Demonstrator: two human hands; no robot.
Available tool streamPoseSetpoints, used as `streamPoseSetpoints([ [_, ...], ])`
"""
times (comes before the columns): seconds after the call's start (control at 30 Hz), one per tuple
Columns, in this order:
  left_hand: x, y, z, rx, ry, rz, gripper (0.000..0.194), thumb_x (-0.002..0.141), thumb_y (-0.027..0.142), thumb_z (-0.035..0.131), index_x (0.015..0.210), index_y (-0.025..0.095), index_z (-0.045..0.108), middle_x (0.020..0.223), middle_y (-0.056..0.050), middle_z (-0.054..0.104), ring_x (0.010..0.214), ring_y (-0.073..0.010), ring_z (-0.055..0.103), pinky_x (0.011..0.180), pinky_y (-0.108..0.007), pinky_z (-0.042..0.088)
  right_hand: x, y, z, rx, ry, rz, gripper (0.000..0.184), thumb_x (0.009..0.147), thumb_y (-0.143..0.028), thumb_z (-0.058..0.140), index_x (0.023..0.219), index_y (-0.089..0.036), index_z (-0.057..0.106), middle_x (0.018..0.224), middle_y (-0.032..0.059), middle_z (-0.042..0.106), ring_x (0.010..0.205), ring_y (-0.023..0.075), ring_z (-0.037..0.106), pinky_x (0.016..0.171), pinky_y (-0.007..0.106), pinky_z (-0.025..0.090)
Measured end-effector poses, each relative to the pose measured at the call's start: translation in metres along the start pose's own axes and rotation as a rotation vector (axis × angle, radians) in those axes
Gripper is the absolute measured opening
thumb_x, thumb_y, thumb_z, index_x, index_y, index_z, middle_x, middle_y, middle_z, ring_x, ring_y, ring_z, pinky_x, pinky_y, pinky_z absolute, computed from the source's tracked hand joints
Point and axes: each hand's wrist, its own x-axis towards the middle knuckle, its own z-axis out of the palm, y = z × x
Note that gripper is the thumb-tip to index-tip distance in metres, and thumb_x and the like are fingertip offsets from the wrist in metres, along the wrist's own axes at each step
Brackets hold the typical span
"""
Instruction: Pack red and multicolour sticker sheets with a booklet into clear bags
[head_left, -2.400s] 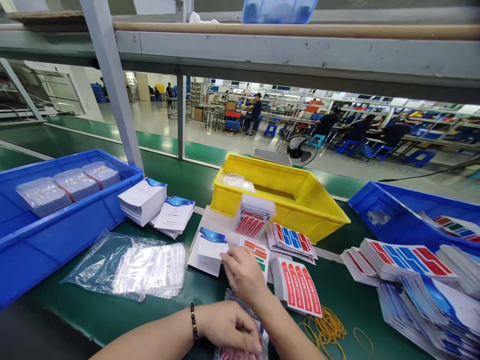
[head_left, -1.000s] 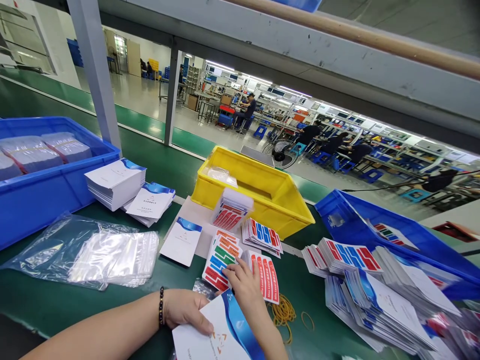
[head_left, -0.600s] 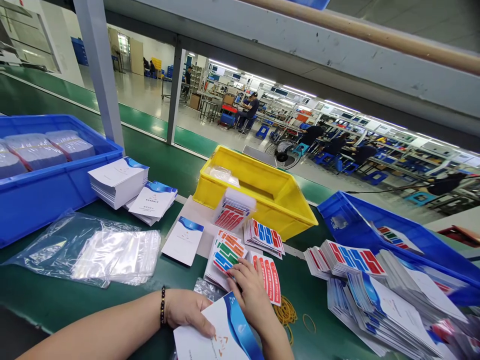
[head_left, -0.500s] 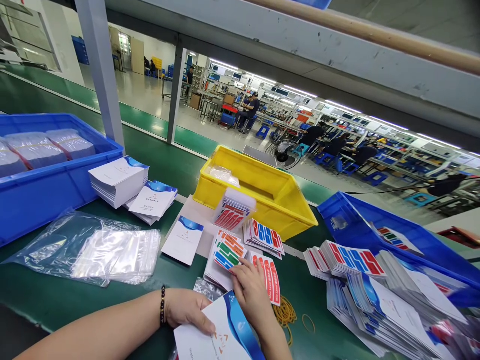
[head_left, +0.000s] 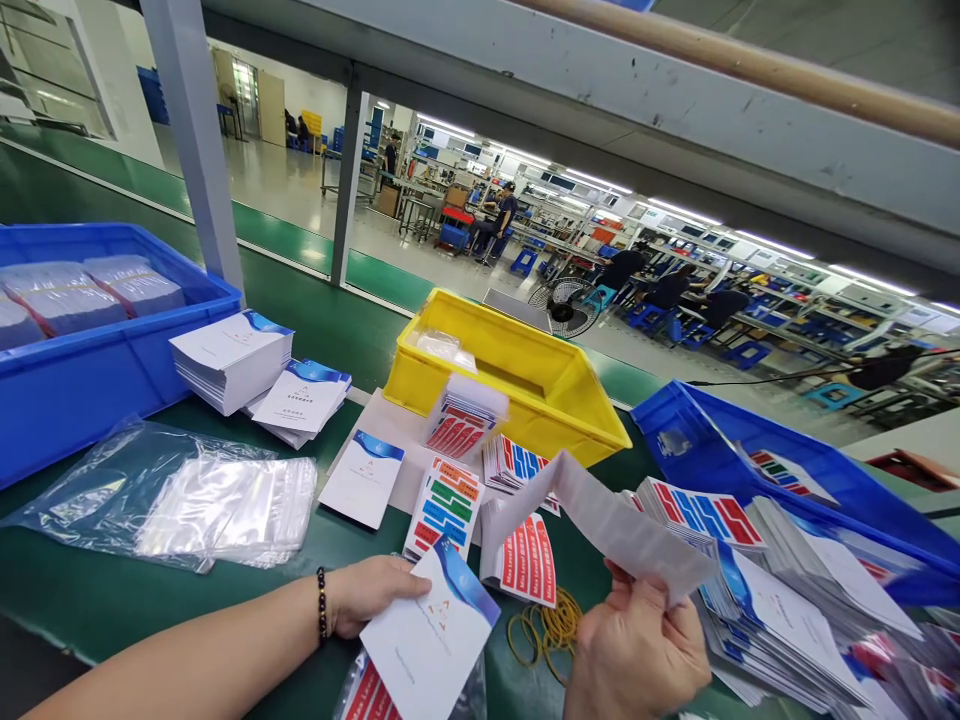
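Note:
My left hand (head_left: pixel 379 592) grips a white booklet (head_left: pixel 431 635) with a blue wave on its cover, thumb on top. Under the booklet, a red label sheet (head_left: pixel 369 695) and part of a clear plastic bag (head_left: pixel 471 690) show. Raised at the right, my right hand (head_left: pixel 637 640) pinches a bent sticker sheet (head_left: pixel 637 540) whose pale back faces me. Beyond the booklet lies a stack of orange, green and blue sticker sheets (head_left: pixel 448 505). Beside it is a stack of red "Max Level / Min Level" sticker sheets (head_left: pixel 529 560), partly covered by the raised sheet.
Rubber bands (head_left: pixel 551 630) lie by my right hand. Clear bags (head_left: pixel 232 505) and booklet stacks (head_left: pixel 232 355) are at left, near a blue bin (head_left: pixel 112 370). A yellow bin (head_left: pixel 510 390) stands behind; another blue bin (head_left: pixel 697 440) and more booklets (head_left: pixel 787 620) are at right.
My right hand has left the multicoloured sticker stack and moved right, now holding up a bent sheet. The booklet in my left hand has turned and shifted, uncovering the red label sheet beneath.

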Motion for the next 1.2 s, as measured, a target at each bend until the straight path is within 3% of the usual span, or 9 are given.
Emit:
streamPoseSetpoints([
  [0.1,-0.001,0.005,0.007,-0.081,0.07,0.087,0.04,0.053,0.037,0.078,0.076,0.006,0.067,0.074,-0.013,0.071,0.07,-0.0241,0.066,0.071,-0.034,0.05,-0.011,-0.007,-0.006,-0.12,-0.067,-0.117,0.009,0.08,-0.022,0.059,0.084,-0.016,0.064,0.074,0.0024,0.061,0.067,0.0167,0.057,0.063,0.031,0.047],
  [0.17,-0.001,0.007,0.009,-0.139,0.064,0.12,0.044,0.059,0.043,0.074,0.08,0.005,0.067,0.079,-0.015,0.071,0.074,-0.025,0.066,0.074,-0.035,0.049,-0.022,-0.015,-0.009,-0.232,-0.37,-0.3,0.013,0.081,-0.016,0.055,0.089,-0.017,0.065,0.082,0.0053,0.062,0.075,0.0195,0.058,0.067,0.033,0.047],
  [0.27,0.0,0.009,0.012,-0.198,0.057,0.156,0.044,0.069,0.046,0.066,0.085,0.006,0.067,0.082,-0.015,0.071,0.079,-0.0258,0.066,0.077,-0.036,0.049,-0.038,-0.028,-0.004,-0.238,-0.978,-0.648,0.029,0.079,-0.006,0.05,0.103,-0.018,0.062,0.09,0.0082,0.064,0.082,0.0208,0.058,0.068,0.034,0.048],
  [0.4,0.001,0.013,0.015,-0.26,0.11,0.197,0.041,0.077,0.045,0.058,0.084,0.006,0.066,0.078,-0.013,0.071,0.081,-0.0255,0.066,0.08,-0.035,0.048,-0.054,-0.034,0.006,-0.276,-1.293,-0.882,0.029,0.08,-0.005,0.046,0.105,-0.014,0.059,0.084,0.0099,0.064,0.076,0.02,0.056,0.064,0.035,0.047],
  [0.57,0.002,0.016,0.015,-0.35,0.086,0.186,0.048,0.083,0.05,0.047,0.091,0.007,0.065,0.084,-0.014,0.071,0.082,-0.0245,0.066,0.082,-0.035,0.047,-0.062,-0.034,0.007,-0.359,-1.39,-0.88,0.024,0.081,-0.006,0.042,0.098,-0.012,0.059,0.081,0.01,0.062,0.073,0.0196,0.054,0.062,0.035,0.044],
  [0.73,0.003,0.011,0.01,-0.252,0.063,0.218,0.035,0.078,0.038,0.06,0.085,0.004,0.066,0.083,-0.015,0.071,0.075,-0.0226,0.067,0.077,-0.032,0.049,-0.048,-0.033,0.002,-0.337,-1.439,-0.719,0.02,0.087,-0.027,0.045,0.097,-0.016,0.059,0.08,0.0078,0.06,0.075,0.0193,0.054,0.064,0.034,0.044],
  [0.93,0.001,0.013,0.008,-0.142,0.134,0.161,0.041,0.07,0.043,0.068,0.087,0.007,0.065,0.083,-0.013,0.072,0.076,-0.024,0.068,0.076,-0.033,0.05,-0.007,0.003,-0.019,-0.726,-1.014,-0.55,0.02,0.087,-0.025,0.043,0.084,-0.019,0.062,0.08,0.0065,0.061,0.073,0.0187,0.056,0.066,0.033,0.043],
  [1.03,0.0,0.014,0.008,-0.12,0.147,0.159,0.043,0.066,0.045,0.07,0.087,0.008,0.064,0.083,-0.013,0.072,0.076,-0.0247,0.068,0.076,-0.034,0.051,0.001,0.013,-0.028,-0.898,-1.092,-0.49,0.015,0.081,-0.029,0.052,0.09,-0.021,0.06,0.092,0.007,0.06,0.084,0.0226,0.055,0.072,0.036,0.042],
  [1.2,-0.001,0.015,0.009,-0.105,0.155,0.149,0.045,0.062,0.046,0.073,0.083,0.008,0.064,0.082,-0.013,0.072,0.074,-0.0246,0.068,0.075,-0.033,0.051,-0.004,0.011,-0.029,-0.989,-1.231,-0.39,0.032,0.07,-0.019,0.058,0.102,-0.024,0.052,0.103,0.0072,0.055,0.093,0.0257,0.051,0.075,0.038,0.04],
])
